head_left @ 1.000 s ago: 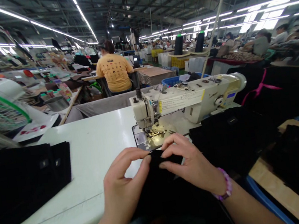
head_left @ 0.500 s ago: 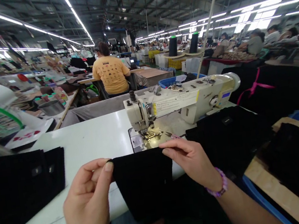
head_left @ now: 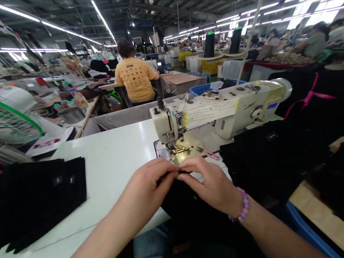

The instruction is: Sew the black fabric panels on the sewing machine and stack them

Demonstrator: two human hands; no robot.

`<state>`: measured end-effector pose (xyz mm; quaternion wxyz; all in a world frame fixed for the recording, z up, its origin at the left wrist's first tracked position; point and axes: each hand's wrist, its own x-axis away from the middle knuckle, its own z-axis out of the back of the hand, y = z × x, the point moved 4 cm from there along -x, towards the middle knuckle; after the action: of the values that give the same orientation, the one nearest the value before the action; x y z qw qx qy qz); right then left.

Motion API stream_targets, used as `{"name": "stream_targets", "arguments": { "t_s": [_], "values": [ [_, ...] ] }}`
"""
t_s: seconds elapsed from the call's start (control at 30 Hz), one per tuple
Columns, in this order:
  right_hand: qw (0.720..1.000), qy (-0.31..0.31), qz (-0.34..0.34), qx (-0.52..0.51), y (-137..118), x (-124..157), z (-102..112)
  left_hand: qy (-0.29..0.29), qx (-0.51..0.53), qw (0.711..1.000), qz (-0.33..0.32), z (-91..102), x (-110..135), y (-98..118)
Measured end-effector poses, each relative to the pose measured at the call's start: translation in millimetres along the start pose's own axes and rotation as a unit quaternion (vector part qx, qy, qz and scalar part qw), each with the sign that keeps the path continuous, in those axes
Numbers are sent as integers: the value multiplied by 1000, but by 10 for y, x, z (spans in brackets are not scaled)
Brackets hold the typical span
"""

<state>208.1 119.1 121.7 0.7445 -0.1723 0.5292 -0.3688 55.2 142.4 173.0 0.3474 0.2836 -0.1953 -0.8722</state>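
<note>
Both hands pinch the upper edge of a black fabric piece [head_left: 177,198], which hangs down toward my lap. My left hand [head_left: 149,183] and my right hand [head_left: 213,183] are closed, their fingertips meeting at the cloth just in front of the sewing machine [head_left: 202,118]. A beaded purple bracelet [head_left: 243,204] circles my right wrist. Close behind the fingertips is the machine's needle area, with a metal guide [head_left: 181,149] on its lit plate. Pink-handled thread snips [head_left: 208,153] lie on the machine bed, beyond my right hand. The cloth's lower part merges with dark material below.
On the white table [head_left: 111,154], a stack of black fabric pieces [head_left: 40,194] lies at left. Another black pile [head_left: 269,162] sits at right, beside a blue bin [head_left: 307,229]. A green-rimmed fan [head_left: 0,114] stands at far left. A person in a yellow shirt [head_left: 136,80] sits ahead.
My left hand has moved right along the cloth's edge until it meets my right hand, gathering the edge that was stretched between them. The view has shifted slightly left.
</note>
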Motion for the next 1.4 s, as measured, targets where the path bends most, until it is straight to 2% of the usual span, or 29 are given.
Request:
{"name": "stream_targets", "arguments": {
  "t_s": [0.1,0.17,0.23,0.3,0.33,0.4,0.47,0.5,0.53,0.6,0.67,1.0,1.4],
  "values": [
    [982,-12,-150,-110,157,71,-56,-16,-12,1000,17,11,-49,-83],
    [944,-41,-269,-187,269,170,-141,-15,-33,998,43,30,-89,-188],
    [891,-73,-367,-258,373,284,-257,-19,-68,994,84,5,-151,-367],
    [853,-91,-421,-295,486,367,-374,-40,-109,985,129,-102,-231,-615],
    [854,-88,-430,-280,554,387,-418,-54,-127,979,149,-185,-273,-755],
    [896,-73,-406,-164,693,382,-471,-64,-146,972,172,-373,-353,-1025],
    [946,-69,-316,25,771,332,-495,-55,-155,969,187,-549,-419,-1256],
    [957,-74,-255,114,781,305,-512,-48,-157,967,195,-620,-443,-1351],
    [961,-81,-194,182,780,286,-534,-41,-158,965,204,-676,-462,-1431],
    [959,-92,-102,248,774,272,-568,-31,-151,963,222,-741,-489,-1553],
    [959,-97,-65,258,790,271,-582,-28,-138,961,238,-761,-510,-1634],
    [951,-107,-93,274,888,202,-650,-17,-111,958,263,-745,-632,-1773],
    [945,-105,-106,292,881,172,-682,-10,-124,951,281,-748,-651,-1753]
  ]
}}
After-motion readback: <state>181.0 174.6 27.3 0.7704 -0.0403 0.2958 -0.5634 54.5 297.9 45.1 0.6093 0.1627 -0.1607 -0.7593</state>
